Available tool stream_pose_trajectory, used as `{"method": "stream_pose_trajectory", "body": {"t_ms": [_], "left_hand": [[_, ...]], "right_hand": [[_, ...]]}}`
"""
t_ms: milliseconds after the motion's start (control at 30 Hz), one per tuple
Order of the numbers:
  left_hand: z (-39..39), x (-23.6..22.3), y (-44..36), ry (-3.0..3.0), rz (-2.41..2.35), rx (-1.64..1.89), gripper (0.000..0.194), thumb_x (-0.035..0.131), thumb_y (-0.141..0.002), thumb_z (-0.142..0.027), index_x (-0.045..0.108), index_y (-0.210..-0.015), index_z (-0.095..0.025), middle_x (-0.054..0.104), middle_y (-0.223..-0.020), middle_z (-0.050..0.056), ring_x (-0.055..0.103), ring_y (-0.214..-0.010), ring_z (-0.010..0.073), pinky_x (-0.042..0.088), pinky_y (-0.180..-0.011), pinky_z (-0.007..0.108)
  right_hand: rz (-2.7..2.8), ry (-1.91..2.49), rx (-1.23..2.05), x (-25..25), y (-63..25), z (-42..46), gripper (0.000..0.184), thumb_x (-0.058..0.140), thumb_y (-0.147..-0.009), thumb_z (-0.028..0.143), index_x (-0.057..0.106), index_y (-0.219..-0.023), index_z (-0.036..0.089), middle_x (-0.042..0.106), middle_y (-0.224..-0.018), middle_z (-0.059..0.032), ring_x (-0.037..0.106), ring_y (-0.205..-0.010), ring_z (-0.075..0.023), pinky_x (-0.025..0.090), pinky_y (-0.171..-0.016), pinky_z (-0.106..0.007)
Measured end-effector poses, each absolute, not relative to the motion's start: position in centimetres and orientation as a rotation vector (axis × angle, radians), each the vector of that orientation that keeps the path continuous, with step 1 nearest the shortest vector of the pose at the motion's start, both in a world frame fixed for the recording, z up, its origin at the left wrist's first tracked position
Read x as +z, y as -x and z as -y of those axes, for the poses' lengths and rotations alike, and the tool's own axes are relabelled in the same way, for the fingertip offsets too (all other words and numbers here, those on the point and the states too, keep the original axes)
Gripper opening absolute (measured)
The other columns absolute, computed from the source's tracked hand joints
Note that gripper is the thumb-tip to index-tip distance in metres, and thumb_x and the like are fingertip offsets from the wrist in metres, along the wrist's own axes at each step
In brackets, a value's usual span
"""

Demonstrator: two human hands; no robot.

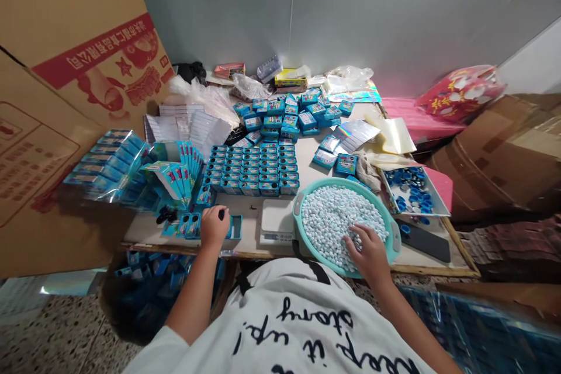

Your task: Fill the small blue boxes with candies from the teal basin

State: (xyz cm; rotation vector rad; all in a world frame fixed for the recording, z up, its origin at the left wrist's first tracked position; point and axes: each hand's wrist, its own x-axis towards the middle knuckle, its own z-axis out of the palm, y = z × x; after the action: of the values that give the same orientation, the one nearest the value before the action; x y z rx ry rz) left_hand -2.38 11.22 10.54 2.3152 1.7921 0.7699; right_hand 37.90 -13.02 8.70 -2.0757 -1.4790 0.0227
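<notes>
My left hand [214,227] is closed around a small black piece [221,214] that pokes up between thumb and fingers, its exact kind unclear. It hovers over a row of small blue boxes [189,225] at the table's front edge. An open blue box [236,227] lies just to its right. Fingers apart, my right hand [367,248] reaches into a turquoise basin [298,223]. Its fingertips touch the small white and pale blue pellets [335,216] heaped inside. Between my hands a white scale [277,216] sits on the table.
Stacked blue boxes [249,169] stand behind the scale, with loose ones [289,120] piled further back. Black pieces [166,215] lie at left, near fanned blue cartons [177,178]. A tray of blue caps [412,190] and a dark phone-like slab [425,242] are at right. A large cardboard box [65,146] borders the left.
</notes>
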Motion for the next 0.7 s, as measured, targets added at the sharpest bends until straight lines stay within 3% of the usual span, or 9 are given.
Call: {"method": "stream_pose_trajectory", "body": {"t_ms": [300,500,600,700], "left_hand": [[-11.6,10.6,2.2,-2.195,-1.812,0.793,0.018,0.055,-0.085,-0.028,0.07,-0.082,-0.02,0.072,-0.085,0.007,0.063,-0.085,0.0237,0.05,-0.082,0.035],[-11.3,11.1,2.7,-2.267,-1.61,0.651,0.018,0.056,-0.086,-0.03,0.073,-0.084,-0.022,0.074,-0.088,0.006,0.064,-0.09,0.0231,0.051,-0.087,0.035],[-10.8,10.9,3.0,-2.405,-1.528,0.493,0.021,0.055,-0.088,-0.033,0.074,-0.092,-0.023,0.073,-0.105,0.006,0.06,-0.103,0.0257,0.048,-0.095,0.039],[-10.0,10.3,3.3,-2.517,-1.656,0.347,0.031,0.062,-0.083,-0.038,0.071,-0.106,-0.019,0.061,-0.131,0.012,0.047,-0.123,0.0337,0.041,-0.105,0.047]], "right_hand": [[1.48,2.085,0.034,8.6,-38.0,13.1,0.033,0.056,-0.09,0.043,0.062,-0.114,0.022,0.061,-0.117,-0.0124,0.056,-0.113,-0.0308,0.045,-0.097,-0.05],[1.513,2.061,0.014,8.5,-38.2,13.0,0.033,0.056,-0.09,0.044,0.062,-0.114,0.021,0.061,-0.115,-0.0128,0.057,-0.111,-0.0304,0.046,-0.096,-0.048],[1.514,2.069,0.013,8.6,-38.1,13.0,0.034,0.055,-0.091,0.044,0.062,-0.114,0.021,0.061,-0.116,-0.0131,0.057,-0.111,-0.0306,0.046,-0.095,-0.047],[1.507,2.074,0.008,8.7,-38.0,13.0,0.034,0.055,-0.091,0.045,0.062,-0.114,0.021,0.061,-0.116,-0.013,0.057,-0.111,-0.0305,0.046,-0.095,-0.047]]}}
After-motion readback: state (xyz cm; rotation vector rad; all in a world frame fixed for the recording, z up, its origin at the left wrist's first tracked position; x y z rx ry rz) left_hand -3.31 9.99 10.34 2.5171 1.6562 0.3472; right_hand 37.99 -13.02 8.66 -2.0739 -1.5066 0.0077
